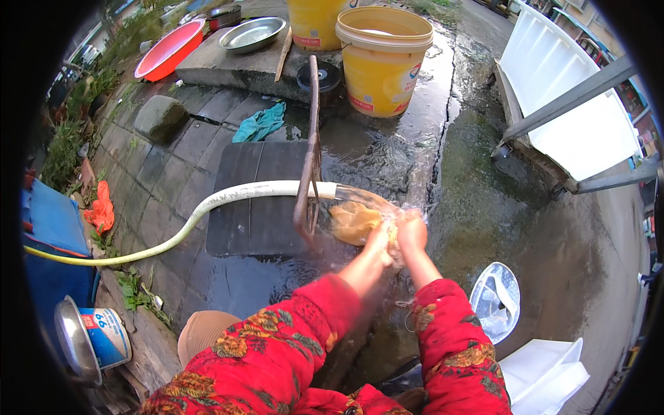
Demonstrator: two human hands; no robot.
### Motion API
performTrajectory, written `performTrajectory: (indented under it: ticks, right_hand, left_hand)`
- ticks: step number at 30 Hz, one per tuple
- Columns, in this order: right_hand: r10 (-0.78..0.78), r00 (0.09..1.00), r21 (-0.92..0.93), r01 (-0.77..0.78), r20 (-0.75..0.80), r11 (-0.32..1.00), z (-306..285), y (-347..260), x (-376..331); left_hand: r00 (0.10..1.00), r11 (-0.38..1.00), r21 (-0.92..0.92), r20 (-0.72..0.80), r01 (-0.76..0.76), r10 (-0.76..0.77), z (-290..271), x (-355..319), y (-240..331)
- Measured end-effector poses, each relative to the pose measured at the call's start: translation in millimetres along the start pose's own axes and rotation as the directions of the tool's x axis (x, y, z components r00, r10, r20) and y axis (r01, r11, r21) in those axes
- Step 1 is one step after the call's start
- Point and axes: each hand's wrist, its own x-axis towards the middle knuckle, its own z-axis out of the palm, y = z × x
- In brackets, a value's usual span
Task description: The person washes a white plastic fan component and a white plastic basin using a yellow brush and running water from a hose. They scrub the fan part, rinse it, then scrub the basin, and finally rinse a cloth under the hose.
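Observation:
Both of my hands are closed around a wet, yellowish-tan cloth [354, 221]. My left hand [377, 243] grips its near side, and my right hand [413, 232] is bunched up right beside it. Water pours over the cloth and my fingers from the mouth of a whitish hose [263, 189]. The hose end rests through a rusty metal frame [309, 149], just left of my hands. Part of the cloth hangs loose to the left of my grip; the rest is hidden by fingers and splashing water.
Yellow buckets [384, 69] stand ahead, with a metal basin [253, 34] and red basin [169, 52] to their left. A teal cloth [260, 123] lies by a dark mat [252, 162]. A clear plastic basket [495, 302] sits right; a white tub [553, 90] is beyond.

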Motion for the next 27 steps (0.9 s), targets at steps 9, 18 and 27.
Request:
performTrajectory:
  ticks: [9, 18, 27]
  right_hand:
    - [-0.149, 0.986, -0.264, 0.124, -0.079, 0.957, 3.9, 55.0, 34.3]
    - [-0.346, 0.901, 0.124, 0.324, 0.261, 0.938, -7.9, 65.2, 49.9]
    - [-0.435, 0.778, -0.393, 0.613, 0.454, 0.685, -11.2, -2.7, -41.4]
  left_hand:
    - [0.997, 0.996, -0.073, 0.037, -0.058, 0.061, -3.1, 32.1, 1.4]
    - [0.976, 0.93, 0.306, 0.14, -0.204, 0.168, 13.0, 22.6, -16.5]
    - [0.652, 0.961, -0.263, 0.744, 0.082, 0.148, -26.9, 38.9, 15.8]
